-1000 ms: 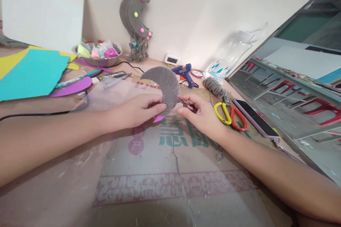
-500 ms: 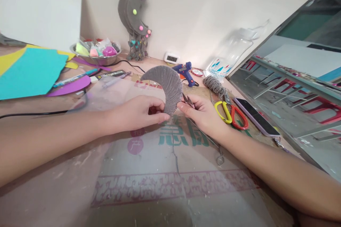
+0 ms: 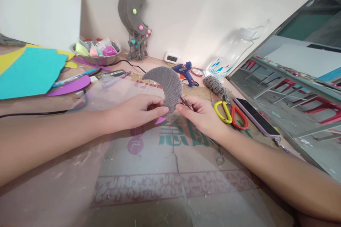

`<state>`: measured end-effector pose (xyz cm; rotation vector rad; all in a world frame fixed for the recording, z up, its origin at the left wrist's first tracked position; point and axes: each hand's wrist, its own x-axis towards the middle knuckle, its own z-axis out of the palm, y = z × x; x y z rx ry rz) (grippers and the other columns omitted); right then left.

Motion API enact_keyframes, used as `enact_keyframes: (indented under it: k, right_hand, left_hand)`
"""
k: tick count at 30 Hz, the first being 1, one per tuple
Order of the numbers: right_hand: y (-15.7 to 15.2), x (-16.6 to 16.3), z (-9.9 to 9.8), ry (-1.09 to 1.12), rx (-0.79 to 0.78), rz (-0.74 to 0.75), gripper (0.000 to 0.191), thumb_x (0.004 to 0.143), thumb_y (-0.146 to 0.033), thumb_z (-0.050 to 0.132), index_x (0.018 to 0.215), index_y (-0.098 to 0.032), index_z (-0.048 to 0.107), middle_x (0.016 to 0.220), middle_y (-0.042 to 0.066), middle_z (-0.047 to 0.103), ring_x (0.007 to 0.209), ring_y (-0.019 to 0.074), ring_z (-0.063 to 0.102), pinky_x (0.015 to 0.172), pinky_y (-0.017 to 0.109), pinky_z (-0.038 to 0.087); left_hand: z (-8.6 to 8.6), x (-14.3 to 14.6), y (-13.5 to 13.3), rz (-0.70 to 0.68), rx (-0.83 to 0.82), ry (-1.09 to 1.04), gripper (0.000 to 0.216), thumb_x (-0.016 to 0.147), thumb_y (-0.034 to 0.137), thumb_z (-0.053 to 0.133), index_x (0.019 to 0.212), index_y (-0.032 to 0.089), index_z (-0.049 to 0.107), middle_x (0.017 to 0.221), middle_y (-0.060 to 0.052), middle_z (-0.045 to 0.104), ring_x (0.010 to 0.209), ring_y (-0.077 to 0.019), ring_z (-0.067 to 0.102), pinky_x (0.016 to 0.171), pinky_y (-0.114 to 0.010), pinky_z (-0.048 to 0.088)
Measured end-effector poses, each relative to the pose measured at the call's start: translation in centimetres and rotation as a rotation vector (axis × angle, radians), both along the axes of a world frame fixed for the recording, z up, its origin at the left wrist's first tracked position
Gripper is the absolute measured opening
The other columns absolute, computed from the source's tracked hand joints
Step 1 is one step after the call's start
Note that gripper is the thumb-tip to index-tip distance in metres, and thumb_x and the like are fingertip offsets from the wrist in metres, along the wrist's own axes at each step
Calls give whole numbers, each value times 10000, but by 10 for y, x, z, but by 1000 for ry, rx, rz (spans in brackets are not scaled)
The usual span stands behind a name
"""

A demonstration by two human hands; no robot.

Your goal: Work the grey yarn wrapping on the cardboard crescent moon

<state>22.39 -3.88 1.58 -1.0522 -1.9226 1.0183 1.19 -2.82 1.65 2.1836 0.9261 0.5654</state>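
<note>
A crescent moon (image 3: 172,87) wound with grey string stands tilted between my hands. My left hand (image 3: 142,110) pinches its lower left side between thumb and fingers. Below the left thumb shows a small purple tip (image 3: 160,120). My right hand (image 3: 199,113) is closed at the crescent's lower right edge, thumb against it, on what looks like the grey string. A dark pointed thing (image 3: 186,102) shows by its fingers; its kind I cannot make out. From beneath that hand the string's loose end (image 3: 220,159) trails onto the plastic-covered table.
Scissors (image 3: 231,115), a phone (image 3: 257,117) and a bundle of grey cord (image 3: 214,85) lie right. Behind are a blue glue gun (image 3: 186,72), a clock (image 3: 172,57) and a clear bottle (image 3: 230,55). Left are a metal bowl (image 3: 99,59) and turquoise sheet (image 3: 32,72). A decorated moon (image 3: 133,14) hangs behind.
The crescent has tilted slightly, and its purple tip now shows below my left thumb. The dark pointed thing by my right hand has shifted slightly down and left.
</note>
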Motion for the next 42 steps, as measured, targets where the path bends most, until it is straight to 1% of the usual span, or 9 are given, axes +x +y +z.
enact_keyframes:
  k: [7,13,17,22,29,32,36,39,42]
  right_hand:
    - [-2,0,2,17,47,-5,250,864,-390,557,743,-172,569,613,-50,366,548,74,315,526,225,292]
    - [-1,-1,0,-40,35,-36,211,834,-370,589,775,-168,570,672,-29,460,604,85,394,568,222,344]
    - [-3,-4,0,-78,68,10,181,850,-330,563,756,-176,549,635,-44,417,570,80,365,531,212,315]
    - [-5,-5,4,-67,108,54,170,876,-270,514,732,-180,525,649,-41,430,587,78,387,552,206,332]
    - [-3,-4,0,-49,72,48,168,849,-290,555,730,-174,533,620,-48,393,557,73,347,508,200,306]
    - [-3,-4,0,-33,85,39,188,850,-309,565,721,-179,525,609,-52,374,543,72,333,502,204,301]
    - [-5,-4,-1,-8,153,42,132,868,-319,552,830,-193,566,653,-37,447,574,85,402,538,217,345]
    - [-7,-5,-3,-12,175,56,88,850,-281,565,877,-197,560,700,-26,501,598,87,441,549,216,366]
    - [-8,-6,-5,-77,158,36,102,817,-254,595,839,-193,516,692,-33,498,589,80,436,535,205,364]
  left_hand:
    - [2,0,-1,35,-74,-3,352,917,376,396,632,173,429,548,56,435,517,-79,434,512,-225,324]
    - [2,0,-4,26,-52,-6,348,885,404,456,625,178,411,545,61,413,506,-78,407,489,-228,300]
    - [3,1,-3,59,-49,9,326,879,433,450,675,179,454,592,50,430,551,-92,417,510,-240,305]
    - [3,1,0,38,-24,-10,283,905,353,396,692,175,447,639,45,404,603,-97,416,574,-251,339]
    - [0,0,-1,36,-16,5,303,892,388,435,676,176,438,619,50,396,572,-90,401,535,-243,326]
    - [1,1,-2,57,-51,-47,308,876,423,476,695,174,464,623,47,428,571,-89,426,524,-229,341]
    - [1,2,-2,122,-173,-177,252,846,424,543,798,179,510,627,50,485,531,-83,453,482,-206,353]
    - [1,0,-1,29,-192,-204,223,882,377,492,939,182,582,675,29,555,572,-95,501,515,-206,394]
    - [1,-1,0,-96,-123,-190,272,916,355,423,964,174,619,777,-5,610,727,-123,562,657,-228,455]
